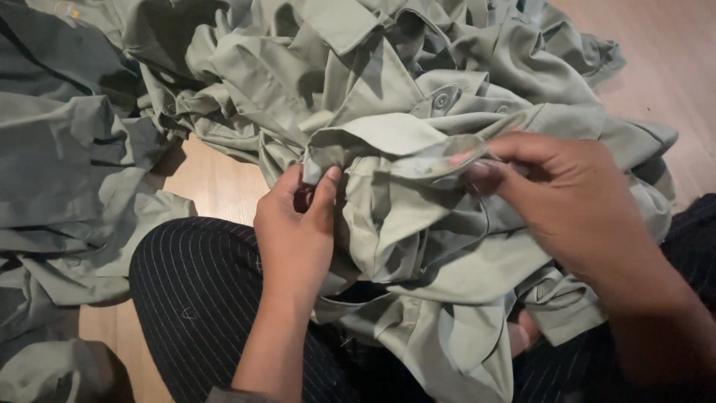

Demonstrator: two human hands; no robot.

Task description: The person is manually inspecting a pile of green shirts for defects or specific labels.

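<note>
A crumpled sage-green shirt [418, 246] lies over my lap, part of a larger heap. My left hand [297, 231] pinches a fold of its cloth between thumb and fingers near the middle. My right hand [567, 201] grips a flat strip of the same shirt, a collar or cuff piece [429, 160], by its edge and holds it slightly raised. Two round buttons [441, 99] show on the fabric just above the right hand.
A big heap of similar green garments [358, 52] fills the top of the view, with more piled at the left [60, 164]. My knee in dark pinstriped trousers [194, 291] sits below the left hand. Wooden floor [216, 179] shows between the piles and at the top right.
</note>
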